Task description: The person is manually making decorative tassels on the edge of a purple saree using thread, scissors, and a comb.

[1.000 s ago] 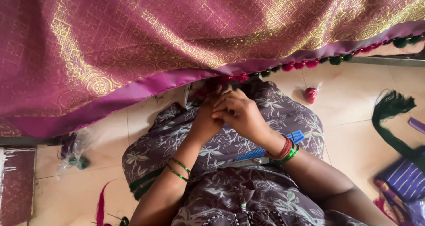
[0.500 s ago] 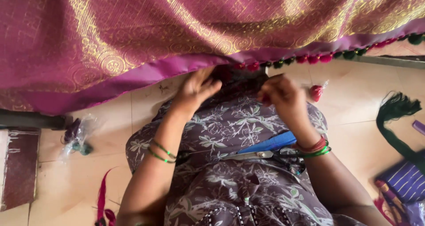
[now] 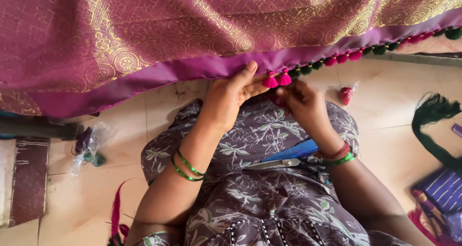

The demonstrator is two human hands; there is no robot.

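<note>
I see soft, even daylight with no hard glare. The gold weave of the purple cloth [image 3: 192,29] shines faintly. Its hem throws a mild shadow on the floor tiles [image 3: 159,106] beneath. The middle is fairly sharp; my left hand [image 3: 231,94] looks crisp, while the striped fabric [image 3: 445,190] at the right edge smears with blur.

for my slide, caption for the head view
Left hand and right hand pinch pink tassels on a purple-gold fabric's edge.

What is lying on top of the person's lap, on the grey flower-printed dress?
On the grey flower-printed dress lie metal scissors and a blue plastic comb. The right wrist covers their far ends.
</note>
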